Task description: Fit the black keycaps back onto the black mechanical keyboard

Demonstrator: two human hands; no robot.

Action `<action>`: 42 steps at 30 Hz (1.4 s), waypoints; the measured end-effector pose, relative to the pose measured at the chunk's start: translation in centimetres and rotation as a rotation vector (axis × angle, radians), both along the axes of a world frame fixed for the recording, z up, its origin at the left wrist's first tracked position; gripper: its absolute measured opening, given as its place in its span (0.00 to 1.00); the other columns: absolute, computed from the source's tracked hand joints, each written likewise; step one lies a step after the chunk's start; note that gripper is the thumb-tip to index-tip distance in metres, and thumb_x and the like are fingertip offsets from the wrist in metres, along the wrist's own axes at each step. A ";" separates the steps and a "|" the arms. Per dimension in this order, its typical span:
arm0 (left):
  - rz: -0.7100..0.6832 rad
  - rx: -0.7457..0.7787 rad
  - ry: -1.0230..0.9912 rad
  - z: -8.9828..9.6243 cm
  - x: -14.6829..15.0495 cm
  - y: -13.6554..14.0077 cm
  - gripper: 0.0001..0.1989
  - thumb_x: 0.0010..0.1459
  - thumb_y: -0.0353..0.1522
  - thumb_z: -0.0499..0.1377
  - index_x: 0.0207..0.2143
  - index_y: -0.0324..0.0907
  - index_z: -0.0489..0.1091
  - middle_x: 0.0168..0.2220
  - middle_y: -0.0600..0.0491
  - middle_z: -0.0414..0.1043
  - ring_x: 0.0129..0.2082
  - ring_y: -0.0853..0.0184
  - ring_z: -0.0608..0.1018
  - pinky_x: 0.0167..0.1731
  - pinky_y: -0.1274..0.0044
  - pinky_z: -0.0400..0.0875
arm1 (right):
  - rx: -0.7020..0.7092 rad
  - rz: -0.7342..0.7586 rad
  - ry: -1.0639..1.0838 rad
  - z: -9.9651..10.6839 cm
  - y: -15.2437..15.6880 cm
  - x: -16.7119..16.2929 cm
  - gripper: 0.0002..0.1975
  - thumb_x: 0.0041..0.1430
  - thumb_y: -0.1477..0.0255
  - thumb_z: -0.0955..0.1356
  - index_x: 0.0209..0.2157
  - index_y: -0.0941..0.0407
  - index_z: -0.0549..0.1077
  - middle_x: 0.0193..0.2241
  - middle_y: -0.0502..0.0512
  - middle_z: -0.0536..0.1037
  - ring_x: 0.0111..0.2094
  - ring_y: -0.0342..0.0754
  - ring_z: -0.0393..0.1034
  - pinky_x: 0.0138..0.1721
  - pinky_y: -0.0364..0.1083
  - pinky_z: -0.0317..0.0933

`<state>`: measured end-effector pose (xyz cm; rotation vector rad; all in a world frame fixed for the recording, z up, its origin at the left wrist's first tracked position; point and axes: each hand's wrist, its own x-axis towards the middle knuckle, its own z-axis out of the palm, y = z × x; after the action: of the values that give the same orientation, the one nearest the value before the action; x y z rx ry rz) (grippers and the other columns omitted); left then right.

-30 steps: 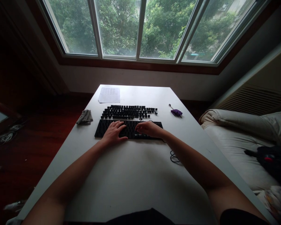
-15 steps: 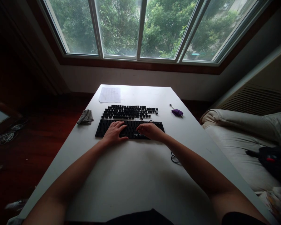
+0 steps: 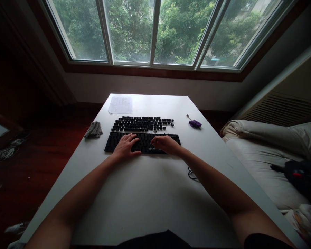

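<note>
A black keyboard [image 3: 144, 142] lies on the white table [image 3: 142, 197], near its middle. My left hand [image 3: 124, 145] rests over the keyboard's left part, its fingers spread and the thumb along the front edge. Over the right part is my right hand [image 3: 166, 144], fingers curled and pinched together at the keys. Whatever lies between those fingertips is too small and dark to make out. Just behind the keyboard, many loose black keycaps [image 3: 140, 123] are laid out in rows, with a few small items by their front edge.
A grey cloth [image 3: 93, 130] sits at the table's left edge. Printed paper [image 3: 121, 105] lies at the far left corner. A small brush with a purple item [image 3: 195, 123] is at the right. A coiled black cable [image 3: 192, 174] lies beside my right forearm, and a padded seat [image 3: 251, 155] stands rightward.
The whole view has shifted very slightly. Both hands keep their places on the keyboard, and the keycap rows look the same.
</note>
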<state>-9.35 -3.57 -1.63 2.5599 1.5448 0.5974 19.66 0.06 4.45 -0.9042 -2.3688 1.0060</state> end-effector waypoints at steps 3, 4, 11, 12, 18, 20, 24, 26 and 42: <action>0.005 0.001 0.013 0.0 -0.1 0.0 0.36 0.55 0.54 0.61 0.62 0.49 0.65 0.67 0.48 0.58 0.68 0.49 0.56 0.68 0.54 0.47 | 0.015 0.052 -0.019 0.8 0.1 -0.5 0.11 0.64 0.66 0.67 0.42 0.55 0.78 0.29 0.53 0.81 0.30 0.45 0.75 0.34 0.42 0.65; 0.006 0.002 0.015 -0.1 -0.1 0.0 0.36 0.55 0.54 0.61 0.62 0.49 0.65 0.67 0.48 0.58 0.68 0.49 0.56 0.68 0.54 0.47 | 0.015 0.076 -0.030 1.1 0.1 -0.6 0.11 0.64 0.66 0.67 0.42 0.55 0.79 0.30 0.53 0.81 0.30 0.45 0.75 0.34 0.42 0.64; -0.002 0.015 0.007 -0.1 -0.2 0.1 0.36 0.55 0.54 0.62 0.61 0.48 0.65 0.66 0.47 0.59 0.68 0.48 0.56 0.68 0.54 0.47 | 0.083 0.268 -0.113 2.9 1.4 -0.7 0.11 0.64 0.66 0.68 0.42 0.56 0.80 0.36 0.55 0.82 0.32 0.44 0.75 0.36 0.41 0.63; -0.004 0.019 0.007 -0.1 -0.2 0.1 0.36 0.55 0.54 0.62 0.61 0.48 0.65 0.66 0.47 0.59 0.68 0.48 0.56 0.68 0.54 0.47 | 0.097 0.282 -0.114 2.9 1.7 -0.7 0.11 0.64 0.66 0.68 0.42 0.56 0.80 0.36 0.55 0.82 0.32 0.44 0.75 0.36 0.41 0.63; -0.008 0.026 -0.013 -0.2 -0.2 0.1 0.35 0.54 0.52 0.63 0.61 0.48 0.66 0.66 0.47 0.59 0.67 0.48 0.57 0.68 0.54 0.47 | 0.110 0.282 -0.191 2.9 2.5 -1.4 0.09 0.61 0.71 0.69 0.41 0.56 0.80 0.30 0.52 0.82 0.29 0.43 0.73 0.33 0.41 0.61; -0.013 0.026 -0.016 -0.2 -0.2 0.1 0.35 0.55 0.52 0.63 0.61 0.48 0.66 0.66 0.46 0.59 0.67 0.48 0.57 0.67 0.54 0.47 | 0.128 0.294 -0.205 3.0 2.6 -1.7 0.08 0.61 0.72 0.69 0.40 0.55 0.80 0.30 0.52 0.82 0.29 0.43 0.73 0.32 0.41 0.60; -0.012 0.033 -0.016 -0.2 -0.2 0.1 0.35 0.55 0.52 0.63 0.61 0.47 0.66 0.66 0.46 0.60 0.67 0.48 0.58 0.67 0.54 0.48 | 0.161 0.297 -0.170 2.8 2.6 -1.9 0.08 0.61 0.71 0.69 0.40 0.56 0.80 0.31 0.52 0.82 0.30 0.43 0.73 0.33 0.41 0.60; -0.015 0.034 -0.014 -0.3 -0.3 0.1 0.35 0.54 0.52 0.63 0.61 0.48 0.66 0.66 0.46 0.60 0.67 0.48 0.58 0.67 0.54 0.48 | 0.130 0.286 -0.139 2.5 2.6 -1.7 0.09 0.61 0.70 0.69 0.41 0.56 0.80 0.31 0.52 0.82 0.29 0.43 0.73 0.33 0.41 0.61; -0.009 0.017 -0.024 -0.1 -0.3 0.0 0.36 0.55 0.53 0.63 0.61 0.48 0.66 0.66 0.46 0.59 0.67 0.48 0.57 0.68 0.54 0.47 | -0.287 0.115 0.165 -1.3 2.5 1.8 0.20 0.62 0.56 0.69 0.45 0.59 0.78 0.33 0.58 0.81 0.34 0.49 0.78 0.38 0.48 0.71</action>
<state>-9.66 -3.59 -1.76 2.5611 1.5264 0.6408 21.41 2.58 3.11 -0.7537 -2.1938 1.4358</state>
